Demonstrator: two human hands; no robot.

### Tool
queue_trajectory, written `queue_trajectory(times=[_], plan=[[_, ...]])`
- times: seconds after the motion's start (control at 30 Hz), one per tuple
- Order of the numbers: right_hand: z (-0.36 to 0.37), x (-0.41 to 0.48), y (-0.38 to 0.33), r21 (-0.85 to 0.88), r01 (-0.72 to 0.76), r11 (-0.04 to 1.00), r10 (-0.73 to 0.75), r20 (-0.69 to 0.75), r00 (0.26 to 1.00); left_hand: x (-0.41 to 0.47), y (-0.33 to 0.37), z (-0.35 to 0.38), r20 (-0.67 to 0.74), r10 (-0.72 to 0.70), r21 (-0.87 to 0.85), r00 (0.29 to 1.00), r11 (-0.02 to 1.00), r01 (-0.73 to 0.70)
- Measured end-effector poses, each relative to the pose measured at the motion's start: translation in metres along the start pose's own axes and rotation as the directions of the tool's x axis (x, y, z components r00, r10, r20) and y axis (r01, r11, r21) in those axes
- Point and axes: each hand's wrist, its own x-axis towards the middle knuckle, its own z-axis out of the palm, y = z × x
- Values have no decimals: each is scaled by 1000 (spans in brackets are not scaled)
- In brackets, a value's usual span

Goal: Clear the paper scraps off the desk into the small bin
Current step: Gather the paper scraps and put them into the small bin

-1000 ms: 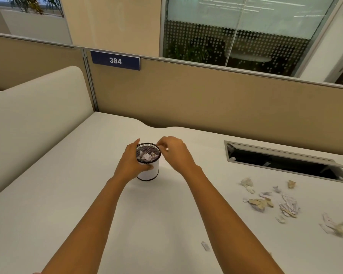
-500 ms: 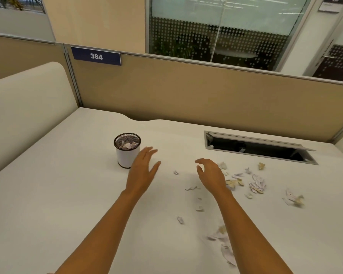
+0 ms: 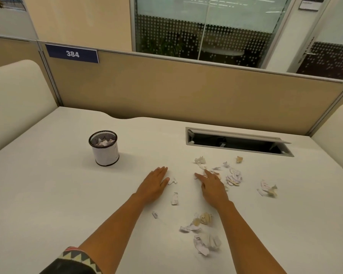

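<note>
The small bin, a white cup with a black mesh rim, stands upright on the white desk at centre left, with paper scraps inside. My left hand lies flat and open on the desk, its fingertips beside a small white scrap. My right hand is flat and open too, its fingertips at the edge of a scatter of scraps. More crumpled scraps lie between my forearms, a larger white one nearer me, and another cluster at the right.
An open cable slot is sunk in the desk behind the scraps. Tan partition walls close off the back, and cream side screens stand at left and right. A blue sign reads 384.
Both hands have left the bin and moved right and down onto the desk among the scraps. The view has swung right, so the bin now sits further left.
</note>
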Motion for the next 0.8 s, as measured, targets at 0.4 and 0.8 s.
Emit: queue_trajectory(times=[0.4,0.8], plan=[[3,-51,-10,70,200,977,-206,78,976,-55,31,18,242,207,21,948,976,-218],[-21,-117,1,13,199,980,-183,458,870,-117,54,54,223,307,247,925,900,-358]])
